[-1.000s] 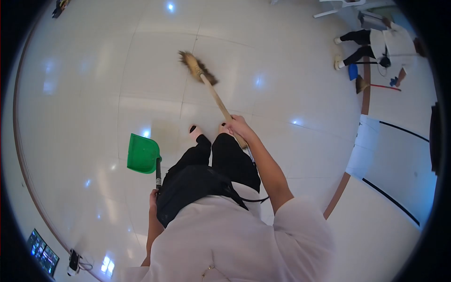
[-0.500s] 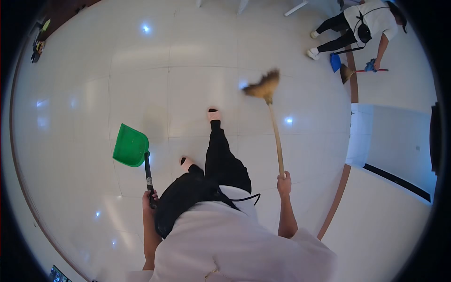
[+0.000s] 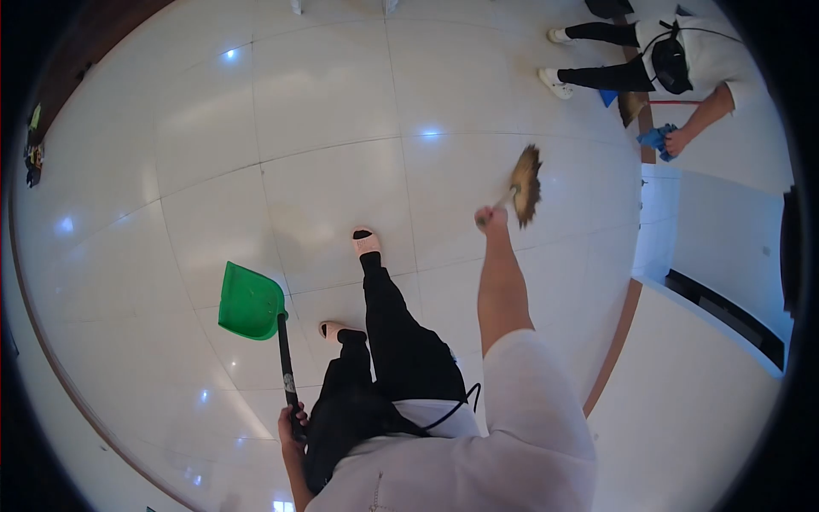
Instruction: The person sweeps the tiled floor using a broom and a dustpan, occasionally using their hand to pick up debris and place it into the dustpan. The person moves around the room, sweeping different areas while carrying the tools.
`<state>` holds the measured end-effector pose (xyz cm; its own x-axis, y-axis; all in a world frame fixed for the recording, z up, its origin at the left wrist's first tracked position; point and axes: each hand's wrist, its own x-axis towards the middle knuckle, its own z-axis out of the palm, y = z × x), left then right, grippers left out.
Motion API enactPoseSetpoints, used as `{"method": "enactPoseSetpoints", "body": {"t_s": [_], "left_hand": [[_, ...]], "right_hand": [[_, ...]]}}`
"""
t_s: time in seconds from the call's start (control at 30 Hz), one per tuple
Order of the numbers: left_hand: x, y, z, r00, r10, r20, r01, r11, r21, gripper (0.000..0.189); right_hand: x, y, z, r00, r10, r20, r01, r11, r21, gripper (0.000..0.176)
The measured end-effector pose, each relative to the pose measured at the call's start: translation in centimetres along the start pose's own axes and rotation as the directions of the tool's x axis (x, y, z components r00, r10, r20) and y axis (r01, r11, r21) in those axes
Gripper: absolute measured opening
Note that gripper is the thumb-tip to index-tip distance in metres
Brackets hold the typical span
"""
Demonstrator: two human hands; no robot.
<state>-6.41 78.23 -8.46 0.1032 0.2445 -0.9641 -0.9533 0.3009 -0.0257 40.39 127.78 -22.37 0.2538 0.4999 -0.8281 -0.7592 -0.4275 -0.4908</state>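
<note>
Near the lower left, my left hand [image 3: 293,423] is wrapped round the black handle of a green dustpan [image 3: 251,302]. The pan points away from me over the pale tiled floor [image 3: 333,183], left of my feet. On the right, my arm is stretched forward and my right hand [image 3: 490,219] grips the end of a broom's handle. The broom [image 3: 527,186] has tan, dark-edged bristles, which lie just beyond the hand, and its handle looks short from this angle.
At the upper right a person [image 3: 670,64] in a white top and black trousers holds a blue cloth [image 3: 657,140]. Another broom [image 3: 631,107] and a blue dustpan [image 3: 607,97] are beside them. A brown-edged wall runs along the right, with a doorway [image 3: 657,224].
My right hand has moved forward and up with the broom, whose bristles have swung to the right and turned. The dustpan appears slightly lower and further right. The other person's arm holds the cloth lower.
</note>
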Motion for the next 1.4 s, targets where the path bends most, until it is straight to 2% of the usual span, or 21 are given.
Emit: {"method": "enactPoseSetpoints", "body": {"t_s": [0.07,0.17,0.23,0.3,0.37,0.43,0.5,0.57,0.63,0.7,0.77,0.9,0.97,1.03,1.07,1.13,1.23,1.27,1.33,1.4], "left_hand": [[-1.1,0.0,1.0,0.999,0.018,-0.051,-0.017,1.000,0.024,0.018],[-2.9,0.5,3.2,0.992,0.039,-0.121,-0.035,0.999,0.041,0.019],[-4.1,-0.3,3.6,0.984,0.043,-0.175,-0.036,0.999,0.039,0.021],[-4.4,0.2,5.5,0.980,0.029,-0.196,-0.019,0.999,0.051,0.021],[-4.2,0.8,6.3,0.985,-0.012,-0.172,0.015,1.000,0.015,0.022],[-4.4,0.9,7.0,0.988,-0.035,-0.148,0.035,0.999,-0.007,0.021],[-4.7,1.7,8.4,0.991,-0.046,-0.128,0.042,0.999,-0.030,0.021],[-4.5,2.6,9.6,0.987,-0.065,-0.145,0.063,0.998,-0.019,0.021],[-4.3,3.1,10.7,0.987,-0.040,-0.154,0.039,0.999,-0.013,0.021],[-4.4,3.2,11.7,0.988,-0.017,-0.156,0.016,1.000,-0.009,0.022],[-5.3,3.1,12.3,0.984,0.021,-0.176,-0.024,1.000,-0.013,0.021],[-6.6,1.7,8.5,0.988,0.011,-0.154,-0.027,0.994,-0.103,0.020],[-6.6,1.6,9.4,0.991,0.033,-0.131,-0.045,0.995,-0.091,0.019],[-6.7,2.2,11.5,0.988,0.044,-0.149,-0.057,0.995,-0.086,0.020],[-6.9,2.2,11.6,0.984,0.050,-0.170,-0.065,0.994,-0.086,0.020],[-5.9,4.0,15.7,0.984,0.043,-0.174,-0.057,0.996,-0.074,0.019],[1.8,7.1,15.1,0.991,0.013,-0.133,-0.023,0.997,-0.072,0.017],[-1.8,3.7,15.0,0.987,0.008,-0.162,-0.023,0.995,-0.095,0.017],[1.3,4.5,16.3,0.991,0.001,-0.131,-0.021,0.989,-0.150,0.016],[3.8,4.7,16.1,0.990,-0.014,-0.140,-0.012,0.983,-0.181,0.014]], "right_hand": [[1.5,-0.4,6.7,0.994,-0.020,-0.110,0.036,0.989,0.146,0.014],[2.5,-2.0,12.1,0.993,0.002,-0.114,0.006,0.998,0.065,0.014],[1.4,-2.9,14.2,0.996,-0.061,-0.064,0.050,0.984,-0.172,0.021],[1.5,-4.0,16.7,0.999,-0.036,-0.013,0.030,0.955,-0.294,0.022],[0.7,-3.8,19.9,0.998,-0.029,0.047,0.045,0.921,-0.388,0.021],[2.0,-2.4,22.3,0.998,0.037,0.049,-0.015,0.920,-0.392,0.016],[0.7,0.4,25.7,0.993,0.019,0.113,0.041,0.863,-0.503,0.017],[0.6,4.4,28.4,0.982,-0.080,0.173,0.172,0.762,-0.625,0.012],[0.1,9.1,28.9,0.926,-0.101,0.363,0.343,0.625,-0.701,0.009],[-2.6,12.5,29.6,0.962,-0.002,0.272,0.223,0.577,-0.786,0.018],[-5.9,15.5,27.9,0.921,0.031,0.388,0.339,0.426,-0.839,0.018],[-14.3,21.8,20.5,0.899,0.193,0.393,0.325,0.307,-0.894,0.021],[-16.7,21.8,17.9,0.837,0.426,0.343,0.235,0.286,-0.929,0.031],[-20.4,19.2,19.2,0.815,0.547,0.190,0.053,0.256,-0.965,0.031],[-22.4,17.3,19.8,0.819,0.540,0.194,0.057,0.260,-0.964,0.031],[-22.8,11.0,22.6,0.643,0.758,0.109,-0.396,0.450,-0.801,0.032],[-20.9,5.6,23.1,0.528,0.815,0.239,-0.516,0.531,-0.672,0.029],[-23.9,-0.3,20.8,0.472,0.839,0.270,-0.595,0.529,-0.605,0.026],[-22.8,-6.2,18.8,0.509,0.801,0.316,-0.656,0.598,-0.460,0.014],[-21.7,-9.4,16.1,0.666,0.670,0.327,-0.579,0.741,-0.340,0.008]]}}
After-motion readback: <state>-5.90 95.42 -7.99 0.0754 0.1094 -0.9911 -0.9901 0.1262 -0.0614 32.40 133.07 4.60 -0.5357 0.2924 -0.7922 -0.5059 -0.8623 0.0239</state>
